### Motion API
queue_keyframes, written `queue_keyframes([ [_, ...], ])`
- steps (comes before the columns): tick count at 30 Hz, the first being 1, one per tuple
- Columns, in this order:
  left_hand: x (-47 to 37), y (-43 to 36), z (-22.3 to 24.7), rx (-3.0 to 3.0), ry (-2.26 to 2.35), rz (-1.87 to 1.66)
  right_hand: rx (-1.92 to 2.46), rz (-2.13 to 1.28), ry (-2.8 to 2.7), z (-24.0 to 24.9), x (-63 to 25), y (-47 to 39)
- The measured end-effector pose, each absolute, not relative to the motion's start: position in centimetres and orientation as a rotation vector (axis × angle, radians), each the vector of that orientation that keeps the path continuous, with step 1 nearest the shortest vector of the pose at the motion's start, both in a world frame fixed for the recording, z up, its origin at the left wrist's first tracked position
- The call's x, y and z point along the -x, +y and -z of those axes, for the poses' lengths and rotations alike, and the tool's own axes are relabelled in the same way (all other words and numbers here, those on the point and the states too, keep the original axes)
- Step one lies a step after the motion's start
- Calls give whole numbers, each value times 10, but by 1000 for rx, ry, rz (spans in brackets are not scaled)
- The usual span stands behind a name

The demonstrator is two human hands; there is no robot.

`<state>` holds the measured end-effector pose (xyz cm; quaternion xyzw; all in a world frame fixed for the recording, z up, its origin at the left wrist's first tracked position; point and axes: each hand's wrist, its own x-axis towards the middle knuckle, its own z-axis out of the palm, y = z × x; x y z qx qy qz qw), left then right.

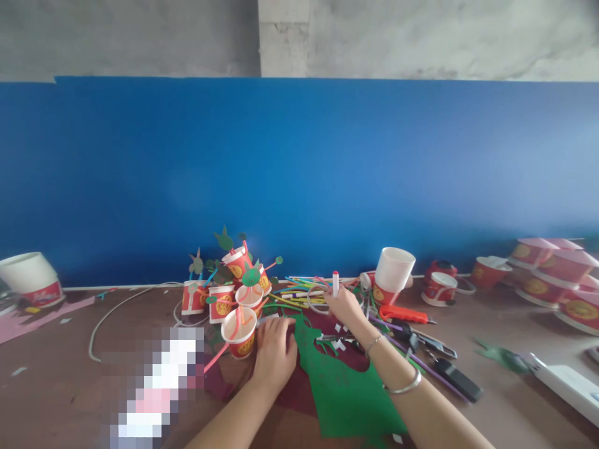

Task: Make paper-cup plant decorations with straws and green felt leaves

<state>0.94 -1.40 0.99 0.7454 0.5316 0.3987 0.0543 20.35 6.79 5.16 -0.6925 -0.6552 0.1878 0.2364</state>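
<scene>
My right hand [345, 307] is closed around a white marker [336, 284], whose red cap points up above the fingers. Below it lies a cut sheet of green paper [349, 399], partly covering dark red paper [292, 390]. At the green sheet's upper left edge, my left hand [277, 346] rests palm down, fingers stretched forward and slightly bent. Close to its left stands a red and white paper cup [238, 333] with a straw in it. Behind the hands lies a pile of colored straws and markers [294, 293].
Several decorated paper cups [221, 304] crowd left of center. To the right are a stack of white cups [394, 274], an orange utility knife [405, 313], scissors [437, 343] and a black object [453, 377]. A blue panel [299, 174] borders the table's back.
</scene>
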Motion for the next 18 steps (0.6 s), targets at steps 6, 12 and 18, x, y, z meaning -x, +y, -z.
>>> queue_keyframes([
  [6,-9,-14,-10,-2272,1626,-1198,1989,-352,-1924,-54,-214,75],
  [12,-7,-12,-10,-2291,1592,-1186,2012,-155,-1959,-62,-222,61],
  [18,-10,-13,-7,-2379,1616,-1209,1987,-268,-2249,-69,-241,19],
])
